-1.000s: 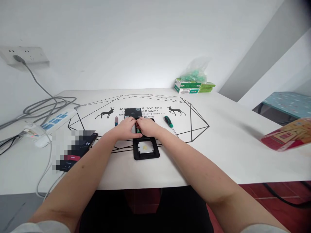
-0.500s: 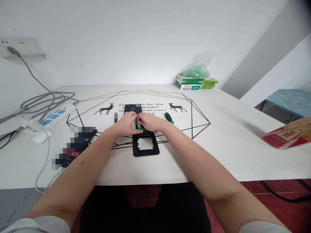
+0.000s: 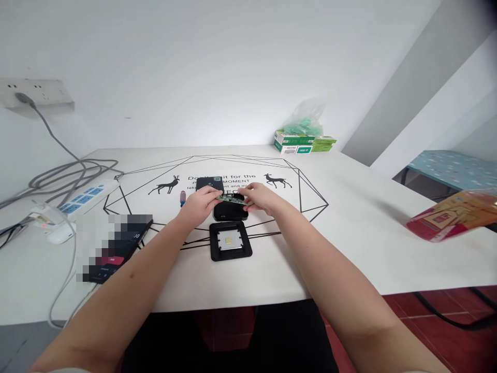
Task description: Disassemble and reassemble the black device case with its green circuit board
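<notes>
"As we look down at the white surface (image 3: 334,259), what does our left hand (image 3: 202,203) have?"

"One end of the board (image 3: 232,199), a thin green strip seen nearly edge-on. Our thumb and fingers are drawn to a narrow pinch there."

"And our right hand (image 3: 261,198)?"

"It has the other end, thumb and fingers likewise close together, so we hold the board between both hands, its right end a little lower in view."

"Where is the board, then?"

"Over the black case (image 3: 230,212), which lies on the surface between our hands. Whether the two touch anywhere, we cannot tell."

"What lies nearer to us?"

"The black frame (image 3: 215,248), flat, just beside the case, with a silver plate (image 3: 237,244) in it and a small yellowish square (image 3: 229,240) on the plate."

"And past our left hand?"

"We see a dark box (image 3: 209,182) lying over the printed lettering, and just left of the hand a small red-and-blue handle (image 3: 182,196)."

"Further off?"

"To our left, a phone (image 3: 126,242), partly masked by blocks, and a power strip (image 3: 91,199). At the back stand green-and-white boxes (image 3: 294,143) with a clear bag (image 3: 308,119) on top. To our right, we have a red pack (image 3: 438,220)."
</notes>
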The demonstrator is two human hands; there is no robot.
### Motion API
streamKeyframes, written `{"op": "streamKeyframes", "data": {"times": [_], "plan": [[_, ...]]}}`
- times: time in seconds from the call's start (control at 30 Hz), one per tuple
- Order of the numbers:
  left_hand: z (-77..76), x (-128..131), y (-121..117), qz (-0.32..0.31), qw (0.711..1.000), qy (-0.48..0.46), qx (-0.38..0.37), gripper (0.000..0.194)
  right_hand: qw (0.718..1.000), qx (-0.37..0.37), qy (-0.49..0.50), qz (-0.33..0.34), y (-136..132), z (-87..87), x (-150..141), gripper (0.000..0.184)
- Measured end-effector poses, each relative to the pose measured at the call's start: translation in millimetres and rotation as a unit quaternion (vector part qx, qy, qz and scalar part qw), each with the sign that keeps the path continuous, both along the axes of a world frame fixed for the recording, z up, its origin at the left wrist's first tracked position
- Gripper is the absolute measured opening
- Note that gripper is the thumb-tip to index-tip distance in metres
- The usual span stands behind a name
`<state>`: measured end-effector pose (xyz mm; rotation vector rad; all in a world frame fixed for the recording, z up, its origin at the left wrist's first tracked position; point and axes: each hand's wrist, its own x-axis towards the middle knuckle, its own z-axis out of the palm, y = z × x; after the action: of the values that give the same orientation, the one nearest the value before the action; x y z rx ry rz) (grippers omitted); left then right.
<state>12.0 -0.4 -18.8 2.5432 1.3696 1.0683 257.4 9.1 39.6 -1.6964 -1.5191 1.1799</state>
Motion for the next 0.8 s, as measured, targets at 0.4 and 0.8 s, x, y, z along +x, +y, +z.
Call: {"op": "streamKeyframes", "data": {"times": [0.4, 0.8], "plan": [[17.6, -7, -1, -0.046, 0.969, 0.129, -0.205, 0.051, 0.997, -0.002, 0.060, -0.041, 21, 6.4, 62, 0.023], [43.6, -13, -7, 0.026, 0.947, 0.178, -0.266, 0.050, 1.000, -0.001, -0.029, 0.010, 27, -1.0, 77, 0.022]]}}
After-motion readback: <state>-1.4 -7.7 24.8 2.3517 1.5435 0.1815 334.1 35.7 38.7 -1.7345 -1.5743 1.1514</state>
